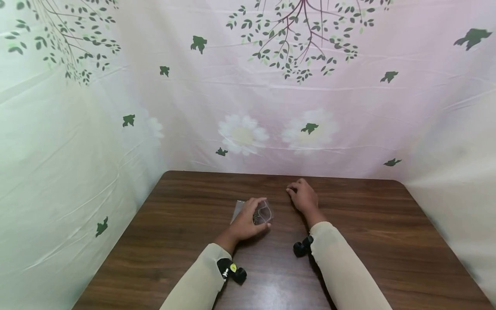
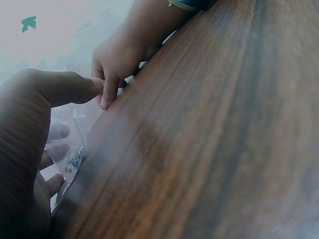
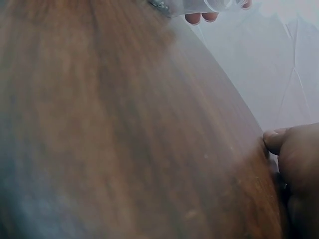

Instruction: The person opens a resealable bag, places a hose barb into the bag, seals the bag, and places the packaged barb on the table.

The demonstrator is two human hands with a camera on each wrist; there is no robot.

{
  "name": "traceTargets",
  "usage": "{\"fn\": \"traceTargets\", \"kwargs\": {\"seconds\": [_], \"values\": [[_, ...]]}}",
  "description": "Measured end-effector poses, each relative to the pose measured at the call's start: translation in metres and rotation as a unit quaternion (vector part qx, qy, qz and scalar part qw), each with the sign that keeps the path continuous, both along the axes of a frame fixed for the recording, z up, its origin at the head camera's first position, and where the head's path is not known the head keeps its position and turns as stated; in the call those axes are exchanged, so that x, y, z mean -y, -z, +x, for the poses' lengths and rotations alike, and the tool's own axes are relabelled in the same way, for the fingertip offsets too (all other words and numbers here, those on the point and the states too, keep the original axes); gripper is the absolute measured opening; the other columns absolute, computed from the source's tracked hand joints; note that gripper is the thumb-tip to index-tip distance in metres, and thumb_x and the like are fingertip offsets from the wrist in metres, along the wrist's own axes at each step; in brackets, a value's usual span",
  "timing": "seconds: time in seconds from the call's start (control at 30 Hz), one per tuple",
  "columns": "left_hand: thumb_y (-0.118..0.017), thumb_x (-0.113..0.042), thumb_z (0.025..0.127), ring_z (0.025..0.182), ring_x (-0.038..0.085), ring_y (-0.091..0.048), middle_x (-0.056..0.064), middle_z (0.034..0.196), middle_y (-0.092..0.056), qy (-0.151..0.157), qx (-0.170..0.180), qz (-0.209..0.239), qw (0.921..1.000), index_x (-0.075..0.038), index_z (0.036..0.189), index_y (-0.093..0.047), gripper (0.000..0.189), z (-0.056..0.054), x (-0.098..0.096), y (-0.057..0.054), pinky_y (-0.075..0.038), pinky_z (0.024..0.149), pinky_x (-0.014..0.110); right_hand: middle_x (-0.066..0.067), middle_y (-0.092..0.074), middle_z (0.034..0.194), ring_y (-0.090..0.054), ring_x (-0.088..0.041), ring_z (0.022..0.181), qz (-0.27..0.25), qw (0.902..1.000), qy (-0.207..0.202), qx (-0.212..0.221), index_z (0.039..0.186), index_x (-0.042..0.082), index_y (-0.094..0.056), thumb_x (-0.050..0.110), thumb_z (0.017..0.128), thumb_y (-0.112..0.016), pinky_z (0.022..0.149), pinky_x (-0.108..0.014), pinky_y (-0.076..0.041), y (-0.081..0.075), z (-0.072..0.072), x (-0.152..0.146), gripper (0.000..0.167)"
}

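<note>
On a dark wooden tabletop [image 1: 348, 241], our right hand [image 1: 304, 197] rests loosely curled and empty, while our left hand [image 1: 248, 221] curls over a small clear plastic bag [image 1: 265, 212], seemingly light, limp, slippery, best pinched at an edge.

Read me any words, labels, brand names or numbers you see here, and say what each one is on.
No text can be read.
Yellow sticker on the left wrist camera: too small to read.
Clear plastic bag under the left hand: no print visible.
Right hand, wooden table, floral backdrop cloth: no lettering.
</note>
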State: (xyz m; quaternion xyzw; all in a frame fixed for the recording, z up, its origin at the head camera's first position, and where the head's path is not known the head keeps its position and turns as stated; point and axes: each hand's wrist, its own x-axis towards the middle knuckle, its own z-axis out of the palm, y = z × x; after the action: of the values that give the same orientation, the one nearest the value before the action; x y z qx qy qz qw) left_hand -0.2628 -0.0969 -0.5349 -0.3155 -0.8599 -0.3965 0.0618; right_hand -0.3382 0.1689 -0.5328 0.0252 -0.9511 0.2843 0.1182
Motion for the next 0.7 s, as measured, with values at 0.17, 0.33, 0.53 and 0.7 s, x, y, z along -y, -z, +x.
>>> {"fn": "traceTargets", "kwargs": {"seconds": [0.17, 0.33, 0.53, 0.7], "values": [[-0.085, -0.034, 0.092, 0.123, 0.024, -0.058, 0.012, 0.142, -0.061, -0.004, 0.002, -0.006, 1.0, -0.007, 0.16, -0.047, 0.082, -0.001, 0.0, 0.0, -0.055, 0.099, 0.041, -0.01, -0.062, 0.128, -0.068, -0.034, 0.111, -0.006, 0.9999, -0.008, 0.004, 0.117, 0.014, -0.079, 0.027, 0.11, -0.067, 0.087, -0.054, -0.053, 0.001, 0.0, -0.002, 0.02], [-0.087, -0.031, 0.091, 0.127, 0.026, -0.058, 0.012, 0.145, -0.06, -0.013, 0.031, -0.014, 0.9993, -0.008, 0.162, -0.046, 0.084, 0.002, -0.002, -0.006, -0.054, 0.104, 0.045, -0.01, -0.059, 0.132, -0.066, -0.036, 0.114, -0.03, 0.9994, -0.011, 0.012, 0.117, 0.012, -0.077, 0.027, 0.111, -0.064, 0.091, -0.055, -0.052, 0.003, 0.001, -0.004, 0.021], [-0.087, -0.031, 0.091, 0.127, 0.024, -0.058, 0.011, 0.145, -0.06, -0.014, 0.036, -0.015, 0.9991, -0.007, 0.161, -0.046, 0.084, 0.002, -0.003, -0.005, -0.054, 0.103, 0.042, -0.014, -0.059, 0.132, -0.064, -0.037, 0.117, -0.084, 0.9961, -0.023, -0.009, 0.113, 0.008, -0.074, 0.023, 0.112, -0.064, 0.098, -0.056, -0.052, 0.005, 0.008, -0.005, 0.019], [-0.088, -0.029, 0.091, 0.129, 0.025, -0.058, 0.011, 0.145, -0.06, -0.012, 0.046, -0.007, 0.9988, -0.008, 0.162, -0.046, 0.085, 0.003, -0.003, -0.006, -0.053, 0.108, 0.044, -0.018, -0.058, 0.128, -0.061, -0.038, 0.117, -0.143, 0.9878, -0.051, -0.035, 0.11, 0.003, -0.072, 0.016, 0.111, -0.064, 0.099, -0.054, -0.05, 0.004, 0.018, -0.006, 0.015]]}}
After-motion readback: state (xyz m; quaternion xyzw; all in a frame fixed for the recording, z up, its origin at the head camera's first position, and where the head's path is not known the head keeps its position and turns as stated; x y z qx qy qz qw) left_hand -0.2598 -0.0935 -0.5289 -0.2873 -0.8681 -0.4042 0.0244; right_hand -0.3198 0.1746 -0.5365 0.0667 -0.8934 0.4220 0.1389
